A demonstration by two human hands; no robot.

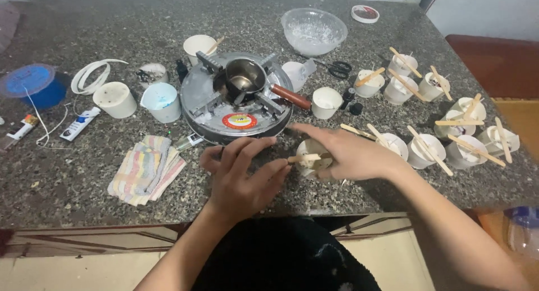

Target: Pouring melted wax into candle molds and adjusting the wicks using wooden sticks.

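As hands (247,173) meet, round paper cup (312,162), granite.

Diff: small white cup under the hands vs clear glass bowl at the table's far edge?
The small white cup is opaque, narrow, and has a wooden stick across its rim; the clear glass bowl is see-through, much wider, and has no stick. The cup sits between the left hand and right hand; the bowl stands untouched. Both rest upright on the speckled stone table.
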